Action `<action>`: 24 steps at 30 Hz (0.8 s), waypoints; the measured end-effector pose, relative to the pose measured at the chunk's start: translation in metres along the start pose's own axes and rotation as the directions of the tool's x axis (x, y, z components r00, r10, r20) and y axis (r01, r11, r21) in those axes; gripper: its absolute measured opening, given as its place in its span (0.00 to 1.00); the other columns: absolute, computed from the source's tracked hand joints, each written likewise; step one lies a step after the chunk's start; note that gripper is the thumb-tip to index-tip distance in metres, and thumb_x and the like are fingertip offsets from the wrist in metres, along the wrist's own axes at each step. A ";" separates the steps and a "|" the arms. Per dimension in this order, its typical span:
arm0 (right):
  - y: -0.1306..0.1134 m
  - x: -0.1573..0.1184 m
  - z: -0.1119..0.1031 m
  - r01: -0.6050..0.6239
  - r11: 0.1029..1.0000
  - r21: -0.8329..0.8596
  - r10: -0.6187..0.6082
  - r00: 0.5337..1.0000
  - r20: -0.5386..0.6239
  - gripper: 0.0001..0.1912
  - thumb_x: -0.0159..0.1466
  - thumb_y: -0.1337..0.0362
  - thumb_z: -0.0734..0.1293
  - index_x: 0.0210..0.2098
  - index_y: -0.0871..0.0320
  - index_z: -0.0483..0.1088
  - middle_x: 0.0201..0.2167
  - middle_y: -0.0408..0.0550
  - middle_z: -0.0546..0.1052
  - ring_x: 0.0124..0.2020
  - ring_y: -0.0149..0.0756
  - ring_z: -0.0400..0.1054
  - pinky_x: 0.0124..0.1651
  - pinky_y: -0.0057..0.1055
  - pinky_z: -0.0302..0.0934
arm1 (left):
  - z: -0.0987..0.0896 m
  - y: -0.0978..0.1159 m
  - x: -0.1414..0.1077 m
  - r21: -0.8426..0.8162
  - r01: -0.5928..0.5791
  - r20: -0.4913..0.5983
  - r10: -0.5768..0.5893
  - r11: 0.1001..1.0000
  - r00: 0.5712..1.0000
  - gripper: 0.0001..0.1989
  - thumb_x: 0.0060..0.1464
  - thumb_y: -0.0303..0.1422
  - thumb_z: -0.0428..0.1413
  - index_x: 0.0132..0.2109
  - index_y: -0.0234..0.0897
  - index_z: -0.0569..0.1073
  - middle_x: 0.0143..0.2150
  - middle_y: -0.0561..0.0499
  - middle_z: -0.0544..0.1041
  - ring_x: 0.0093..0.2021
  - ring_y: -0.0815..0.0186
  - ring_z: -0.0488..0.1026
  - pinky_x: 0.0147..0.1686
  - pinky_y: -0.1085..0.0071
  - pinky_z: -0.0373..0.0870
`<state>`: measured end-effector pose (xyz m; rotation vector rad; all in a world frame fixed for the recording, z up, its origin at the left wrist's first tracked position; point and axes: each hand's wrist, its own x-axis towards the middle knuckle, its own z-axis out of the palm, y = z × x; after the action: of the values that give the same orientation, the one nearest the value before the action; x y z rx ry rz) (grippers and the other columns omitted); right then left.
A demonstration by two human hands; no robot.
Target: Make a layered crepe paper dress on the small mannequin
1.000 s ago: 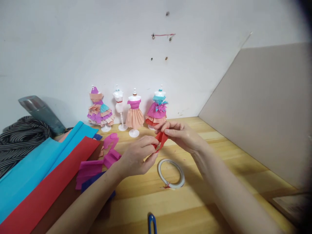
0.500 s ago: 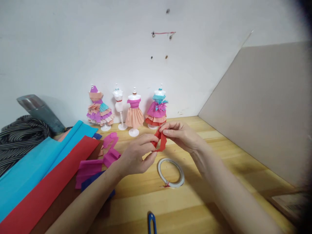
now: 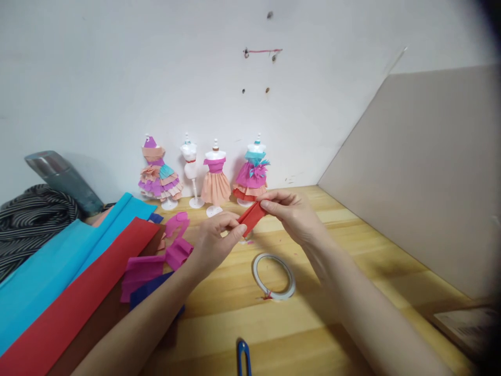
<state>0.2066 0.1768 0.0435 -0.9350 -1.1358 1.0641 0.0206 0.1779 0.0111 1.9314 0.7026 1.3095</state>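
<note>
A narrow strip of red crepe paper (image 3: 253,217) is stretched at a slant between my two hands, above the wooden table. My left hand (image 3: 215,243) pinches its lower left end between thumb and fingers. At the upper right end, the thumb and fingertips of my right hand (image 3: 291,215) grip the same strip. Below the hands lies a thin white roll of tape (image 3: 255,269), with a small red scrap at its lower edge. Part of another small round object (image 3: 248,238) shows behind the strip; I cannot make out what it is.
Several miniature dress forms stand along the wall, one in a peach skirt (image 3: 216,188). At left lie blue crepe paper (image 3: 113,224), red crepe paper (image 3: 117,261), magenta pieces (image 3: 144,267), a striped cloth (image 3: 39,214) and a bottle (image 3: 66,180). A blue-handled tool (image 3: 243,355) is nearest me.
The red strip was bent into an open loop between my fingers; now it is pulled straight and flat. My left hand has shifted slightly left and up, its thumb now pressed onto the strip.
</note>
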 end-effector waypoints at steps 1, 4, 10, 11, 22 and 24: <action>0.000 0.000 0.001 0.002 1.000 -0.002 -0.003 1.000 -0.011 0.11 0.41 0.60 0.79 0.23 0.56 0.78 0.23 0.42 0.78 0.25 0.29 0.68 0.32 0.30 0.63 | 0.001 0.000 0.000 -0.022 0.023 -0.004 -0.023 1.000 1.000 0.09 0.54 0.29 0.55 0.26 0.36 0.71 0.33 0.51 0.78 0.34 0.69 0.73 0.36 0.72 0.68; 0.001 0.000 0.002 0.015 1.000 -0.010 -0.015 0.999 -0.031 0.11 0.41 0.61 0.78 0.24 0.56 0.78 0.23 0.43 0.78 0.25 0.29 0.68 0.31 0.30 0.64 | 0.003 0.001 -0.002 -0.082 0.071 -0.009 -0.072 0.994 0.997 0.10 0.54 0.29 0.55 0.25 0.36 0.70 0.31 0.51 0.78 0.33 0.69 0.73 0.35 0.72 0.68; -0.004 -0.002 0.006 0.038 0.999 -0.020 -0.039 0.999 -0.024 0.17 0.43 0.63 0.77 0.34 0.56 0.77 0.23 0.41 0.77 0.24 0.30 0.69 0.32 0.31 0.66 | 0.002 -0.003 -0.001 -0.135 0.235 0.005 -0.237 0.962 0.972 0.09 0.51 0.34 0.57 0.26 0.36 0.68 0.24 0.54 0.73 0.25 0.71 0.70 0.27 0.74 0.66; -0.005 -0.003 0.006 0.050 0.998 -0.028 -0.050 0.998 -0.023 0.17 0.43 0.64 0.76 0.35 0.56 0.77 0.22 0.40 0.77 0.25 0.30 0.69 0.33 0.31 0.66 | 0.001 -0.005 0.000 -0.142 0.267 0.011 -0.268 0.953 0.963 0.08 0.51 0.34 0.57 0.28 0.36 0.67 0.23 0.55 0.72 0.24 0.71 0.70 0.26 0.75 0.65; 0.004 -0.022 0.023 0.194 0.911 -0.365 -0.182 0.981 0.066 0.15 0.53 0.66 0.70 0.41 0.59 0.76 0.26 0.45 0.78 0.29 0.35 0.71 0.37 0.36 0.63 | -0.001 0.005 0.002 0.298 0.047 0.011 -0.053 0.953 0.999 0.07 0.51 0.35 0.58 0.30 0.36 0.73 0.29 0.51 0.76 0.34 0.65 0.71 0.37 0.68 0.65; 0.004 -0.023 0.025 0.175 0.919 -0.354 -0.161 0.985 0.070 0.14 0.53 0.66 0.70 0.40 0.58 0.76 0.26 0.45 0.79 0.28 0.35 0.71 0.36 0.35 0.64 | 0.000 0.005 0.001 0.243 0.128 0.020 -0.137 0.961 0.990 0.12 0.54 0.35 0.55 0.24 0.36 0.71 0.21 0.55 0.71 0.26 0.70 0.67 0.28 0.72 0.61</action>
<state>0.1796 0.1565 0.0393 -1.0809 -1.4480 0.7493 0.0212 0.1751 0.0158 2.0536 0.9942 1.1462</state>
